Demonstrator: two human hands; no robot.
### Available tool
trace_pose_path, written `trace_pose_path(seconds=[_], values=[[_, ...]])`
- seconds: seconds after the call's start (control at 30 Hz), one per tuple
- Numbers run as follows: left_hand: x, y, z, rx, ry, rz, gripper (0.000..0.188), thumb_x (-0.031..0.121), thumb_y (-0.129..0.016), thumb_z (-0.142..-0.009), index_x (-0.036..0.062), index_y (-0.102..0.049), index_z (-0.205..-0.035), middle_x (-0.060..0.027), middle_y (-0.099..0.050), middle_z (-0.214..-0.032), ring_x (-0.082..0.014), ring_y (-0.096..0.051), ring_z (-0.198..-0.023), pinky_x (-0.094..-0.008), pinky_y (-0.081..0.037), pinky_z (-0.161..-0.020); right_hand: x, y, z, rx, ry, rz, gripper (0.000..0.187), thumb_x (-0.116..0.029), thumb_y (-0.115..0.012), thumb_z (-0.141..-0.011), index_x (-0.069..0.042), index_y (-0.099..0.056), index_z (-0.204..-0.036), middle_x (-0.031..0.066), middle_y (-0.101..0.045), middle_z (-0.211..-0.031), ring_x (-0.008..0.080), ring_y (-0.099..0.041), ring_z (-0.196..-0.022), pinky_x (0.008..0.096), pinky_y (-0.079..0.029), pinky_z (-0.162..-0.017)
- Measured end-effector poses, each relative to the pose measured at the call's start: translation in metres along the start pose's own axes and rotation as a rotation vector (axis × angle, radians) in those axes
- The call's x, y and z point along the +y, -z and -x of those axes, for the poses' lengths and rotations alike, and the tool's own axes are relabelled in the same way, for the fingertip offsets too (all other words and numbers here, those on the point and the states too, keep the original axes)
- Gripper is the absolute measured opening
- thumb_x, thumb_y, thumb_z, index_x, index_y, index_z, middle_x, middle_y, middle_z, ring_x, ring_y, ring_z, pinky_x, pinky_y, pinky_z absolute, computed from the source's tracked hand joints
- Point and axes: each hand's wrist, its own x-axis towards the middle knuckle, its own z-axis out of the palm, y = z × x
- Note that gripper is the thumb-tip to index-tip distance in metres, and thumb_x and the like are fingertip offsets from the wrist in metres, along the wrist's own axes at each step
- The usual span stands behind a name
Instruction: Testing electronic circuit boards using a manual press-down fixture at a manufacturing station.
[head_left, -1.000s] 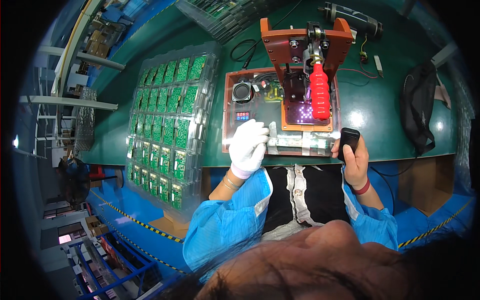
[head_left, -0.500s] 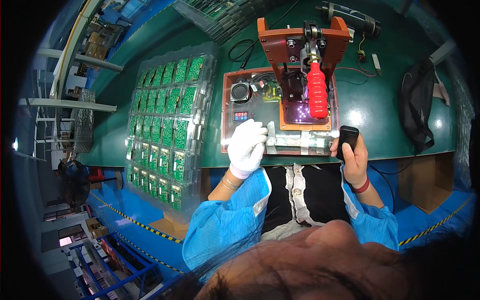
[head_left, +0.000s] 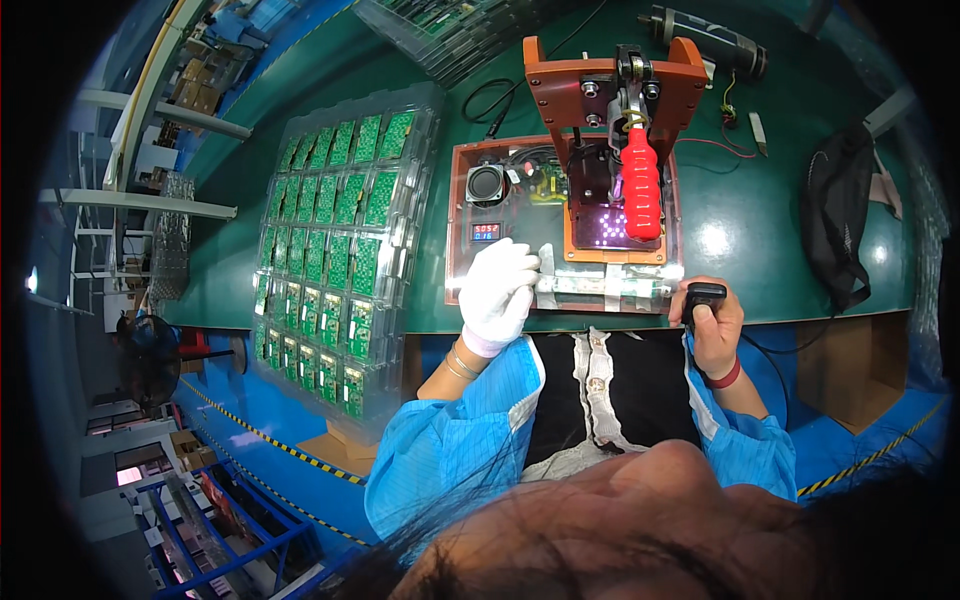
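Note:
My right hand (head_left: 716,330) is wrapped around a small black handheld device (head_left: 705,294), with the thumb along its near side. The device's far end is beside the right end of a clear strip (head_left: 585,285) taped along the front of the test fixture box (head_left: 470,270). My left hand (head_left: 497,297), in a white glove, rests at the box's front left, by the strip's left end. Its fingers are curled together, and whatever they might hold is hidden. Behind the strip stands an orange-framed toggle press (head_left: 615,85) with a red handle (head_left: 641,188). Purple-white lights glow beneath it.
Left of the box, a clear tray (head_left: 425,190) of green circuit boards reaches past the table's front edge. A speaker (head_left: 486,184) and a small digital display (head_left: 485,232) sit in the box. A black bag (head_left: 838,220) lies at right; a dark cylinder (head_left: 710,42) lies behind.
My right hand has tipped the black device, so its broad top face shows less. The display's lower reading has changed. My left hand stays in nearly the same place.

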Motion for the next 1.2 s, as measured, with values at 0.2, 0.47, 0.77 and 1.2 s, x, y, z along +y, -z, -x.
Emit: trace_pose_path(seconds=[0.2,0.47,0.77,1.2], values=[[0.003,0.000,-0.002,0.004,0.003,-0.005,0.009,0.008,-0.063,-0.078,0.0027,-0.068,-0.083,-0.0106,-0.072,-0.095,-0.0298,-0.065,-0.099,-0.0467,-0.046,-0.100,0.001,-0.002,-0.001,0.147,0.025,-0.020,0.032,-0.016,-0.045,-0.095,0.003,-0.051,-0.120,0.0113,-0.061,-0.077,0.0152,-0.052,-0.063,0.0244,-0.046,-0.062],[0.000,0.006,-0.003,0.105,0.032,0.029,0.011,0.004,-0.062,-0.076,0.0031,-0.068,-0.085,-0.0101,-0.072,-0.096,-0.0289,-0.064,-0.100,-0.0462,-0.046,-0.099,0.003,0.010,-0.006,0.339,0.047,0.009,0.037,-0.012,-0.055,-0.090,0.001,-0.052,-0.124,0.0119,-0.064,-0.083,0.0152,-0.051,-0.061,0.0246,-0.044,-0.059],[-0.012,0.036,0.005,0.361,0.431,0.132,0.022,-0.005,-0.049,-0.086,-0.0039,-0.067,-0.098,-0.0150,-0.068,-0.107,-0.0256,-0.062,-0.102,-0.0370,-0.047,-0.096,-0.009,0.012,-0.017,0.040,0.096,0.722,0.054,0.010,-0.074,-0.066,-0.001,-0.061,-0.117,0.0087,-0.071,-0.098,0.0112,-0.054,-0.065,0.0215,-0.046,-0.060],[-0.016,0.034,0.009,0.324,0.369,0.137,0.016,-0.003,-0.051,-0.085,-0.0015,-0.065,-0.092,-0.0138,-0.068,-0.106,-0.0259,-0.061,-0.104,-0.0363,-0.045,-0.097,-0.002,0.009,-0.012,0.147,-0.125,0.594,0.042,0.007,-0.073,-0.070,0.001,-0.064,-0.110,0.0081,-0.072,-0.095,0.0118,-0.057,-0.065,0.0209,-0.048,-0.064]])
